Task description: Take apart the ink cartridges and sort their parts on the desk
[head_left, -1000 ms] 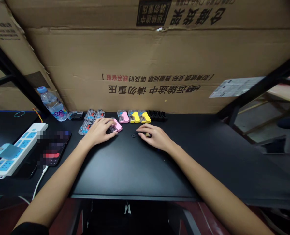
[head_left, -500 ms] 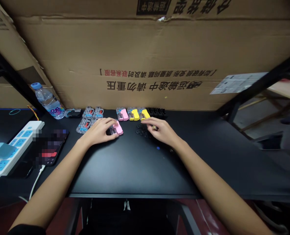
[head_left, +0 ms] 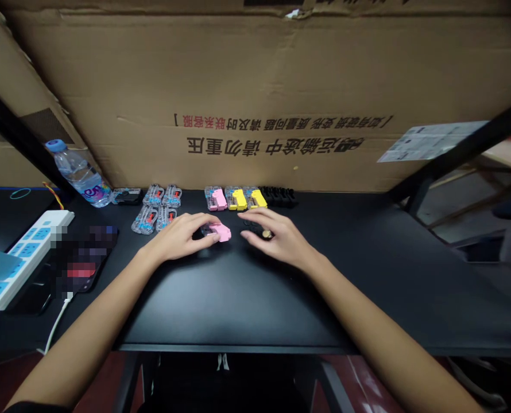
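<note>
My left hand point(head_left: 185, 236) pinches a small pink and clear plastic case point(head_left: 221, 232) between thumb and fingers, just above the dark tabletop. My right hand point(head_left: 277, 235) hovers to its right, thumb and forefinger parted toward the case. Tucked in the curled fingers of that hand is a slim thing with a round gold-coloured end point(head_left: 267, 234); the rest of it is hidden. Small black round parts point(head_left: 250, 223) lie partly covered behind the right hand. Behind, in a row, stand one similar pink case point(head_left: 216, 199) and two yellow ones point(head_left: 237, 199).
Clear cases with red parts point(head_left: 146, 220) lie left of my left hand. Black pieces point(head_left: 280, 197) line the cardboard wall point(head_left: 255, 74). Farther left are a water bottle point(head_left: 81, 175), a phone point(head_left: 94, 252) with a cable and a white power strip point(head_left: 31, 255).
The pink case has come off the tabletop and shifted right with my left hand. My right hand has opened its thumb and forefinger and come slightly nearer the case.
</note>
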`<state>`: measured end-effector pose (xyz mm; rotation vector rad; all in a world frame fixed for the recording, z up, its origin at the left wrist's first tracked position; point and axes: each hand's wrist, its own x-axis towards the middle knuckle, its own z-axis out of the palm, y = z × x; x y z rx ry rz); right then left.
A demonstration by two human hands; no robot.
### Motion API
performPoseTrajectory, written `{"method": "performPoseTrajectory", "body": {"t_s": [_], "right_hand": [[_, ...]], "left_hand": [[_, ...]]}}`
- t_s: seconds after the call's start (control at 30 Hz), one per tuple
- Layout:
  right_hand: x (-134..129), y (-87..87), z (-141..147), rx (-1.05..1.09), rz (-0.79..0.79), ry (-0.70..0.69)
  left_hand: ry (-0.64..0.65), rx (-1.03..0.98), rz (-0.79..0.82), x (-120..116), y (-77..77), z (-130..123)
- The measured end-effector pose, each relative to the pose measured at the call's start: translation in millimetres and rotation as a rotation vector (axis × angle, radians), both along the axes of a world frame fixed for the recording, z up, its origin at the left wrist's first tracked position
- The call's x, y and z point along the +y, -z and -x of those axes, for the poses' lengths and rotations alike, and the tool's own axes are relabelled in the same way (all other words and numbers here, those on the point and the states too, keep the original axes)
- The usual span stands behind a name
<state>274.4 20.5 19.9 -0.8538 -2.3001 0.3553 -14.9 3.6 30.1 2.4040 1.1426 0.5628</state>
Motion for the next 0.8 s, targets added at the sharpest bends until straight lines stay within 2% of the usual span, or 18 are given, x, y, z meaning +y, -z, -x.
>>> {"method": "performPoseTrajectory", "body": {"t_s": [0.07, 0.17, 0.27, 0.4, 0.6, 0.7, 0.8], "right_hand": [[-9.0, -0.8, 10.7, -0.027, 0.027, -0.079], [-11.6, 4.1, 14.5, -0.044, 0.084, -0.121], [-5.7, 7.5, 4.8, -0.065, 0.084, -0.096], [-1.9, 3.3, -6.0, -0.172, 0.068, -0.044], [-9.2, -3.7, 2.6, -0.287, 0.075, -0.026], [-9.5, -3.1, 4.9, -0.215, 0.121, -0.038], [-7.0, -0.7, 2.8, 0.029, 0.134, 0.007]], "left_hand": [[0.035, -0.056, 0.055, -3.7, -2.2, -6.2], [0.076, -0.161, 0.163, -6.4, -4.4, -10.7], [0.030, -0.216, 0.238, -3.4, -4.1, -5.1], [-0.044, -0.176, 0.223, 4.0, -2.7, 8.2], [0.042, -0.352, 0.261, 4.6, 8.4, 5.5], [0.056, -0.416, 0.252, 2.7, 17.4, -3.2], [0.045, -0.384, 0.237, 2.1, 22.7, -9.5]]}}
